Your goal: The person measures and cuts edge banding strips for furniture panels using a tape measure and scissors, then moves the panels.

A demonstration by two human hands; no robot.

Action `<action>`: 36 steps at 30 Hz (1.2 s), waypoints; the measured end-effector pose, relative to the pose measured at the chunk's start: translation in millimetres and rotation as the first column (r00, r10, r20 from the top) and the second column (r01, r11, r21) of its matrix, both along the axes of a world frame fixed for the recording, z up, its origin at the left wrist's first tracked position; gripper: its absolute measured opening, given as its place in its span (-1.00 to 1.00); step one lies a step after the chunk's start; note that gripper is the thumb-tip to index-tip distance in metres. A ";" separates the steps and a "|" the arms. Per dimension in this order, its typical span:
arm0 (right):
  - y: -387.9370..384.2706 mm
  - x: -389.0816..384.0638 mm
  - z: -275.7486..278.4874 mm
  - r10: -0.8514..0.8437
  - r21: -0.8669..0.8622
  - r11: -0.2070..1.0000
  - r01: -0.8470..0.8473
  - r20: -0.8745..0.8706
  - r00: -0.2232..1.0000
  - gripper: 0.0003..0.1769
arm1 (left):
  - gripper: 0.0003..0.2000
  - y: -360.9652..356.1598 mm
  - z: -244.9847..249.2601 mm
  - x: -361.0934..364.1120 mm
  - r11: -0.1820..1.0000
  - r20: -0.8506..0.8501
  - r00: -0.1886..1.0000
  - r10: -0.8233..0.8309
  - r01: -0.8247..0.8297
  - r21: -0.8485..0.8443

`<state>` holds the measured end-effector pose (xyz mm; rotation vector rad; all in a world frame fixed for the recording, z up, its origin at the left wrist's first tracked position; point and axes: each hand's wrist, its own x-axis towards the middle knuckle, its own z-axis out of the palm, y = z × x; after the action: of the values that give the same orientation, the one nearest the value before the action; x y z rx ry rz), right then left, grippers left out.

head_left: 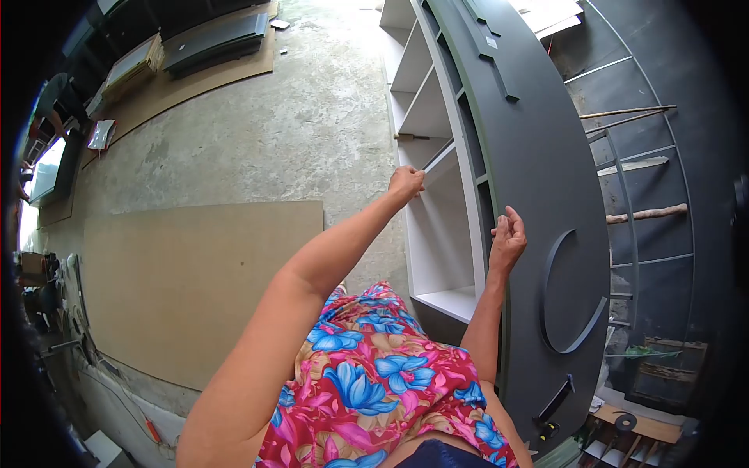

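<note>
My left hand (407,184) is closed in front of the white shelf compartments (445,234) of a cabinet lying on its side. A thin dark strip (438,156) runs up and right from its fingers, and what lies inside the grip is mostly hidden. My right hand (509,240) is raised at the near edge of the cabinet's dark grey panel (538,148). Its fingers are loosely bent and apart, with nothing visible in them. A curled grey edging strip (552,312) rests on the panel. A wooden-handled tool (411,137) lies by a shelf divider.
A large brown board (203,288) lies on the concrete floor (312,101) to the left. Dark panels (214,45) are stacked at upper left, near another person (58,105). A metal frame (632,203) stands right. Small tools (549,430) sit on the panel's near end.
</note>
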<state>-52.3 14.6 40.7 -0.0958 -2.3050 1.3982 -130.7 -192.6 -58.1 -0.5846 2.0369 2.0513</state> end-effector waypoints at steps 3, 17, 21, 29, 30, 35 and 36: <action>-29.1 -41.6 13.1 0.026 0.016 1.000 -0.026 0.019 0.999 -0.76 | -0.70 -29.9 26.8 -42.3 0.999 -0.016 1.000 -0.008 0.007 -0.036; -95.7 -273.1 21.5 0.051 -0.106 0.993 -0.057 -0.059 0.997 -0.76 | -0.75 -113.3 61.3 -246.8 0.998 -0.034 0.999 0.028 -0.030 -0.053; -128.0 -334.6 30.7 0.110 -0.076 0.991 -0.114 -0.059 0.992 -0.75 | -0.76 -126.3 64.3 -293.7 0.999 -0.059 0.997 0.042 -0.044 -0.020; -193.9 -453.1 35.4 0.166 -0.120 0.979 -0.164 0.004 0.986 -0.74 | -0.75 -149.5 77.4 -399.7 1.000 -0.100 0.995 -0.005 0.004 -0.011; -202.4 -469.7 35.7 0.158 -0.112 0.981 -0.157 0.005 0.987 -0.74 | -0.75 -155.1 78.8 -414.8 1.000 -0.108 0.994 -0.012 0.011 -0.012; -244.0 -533.4 30.2 0.140 -0.078 0.987 -0.139 0.015 0.990 -0.74 | -0.75 -193.3 77.5 -478.6 0.999 -0.114 0.993 -0.043 0.045 0.013; -257.3 -546.1 30.3 0.128 -0.084 0.988 -0.127 0.014 0.992 -0.74 | -0.74 -207.2 76.5 -493.5 0.999 -0.129 0.991 -0.037 0.040 0.019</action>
<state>-598.4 -242.7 70.9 0.0133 -2.3044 1.5625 -624.1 -399.8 18.4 -0.4155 2.0744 2.1373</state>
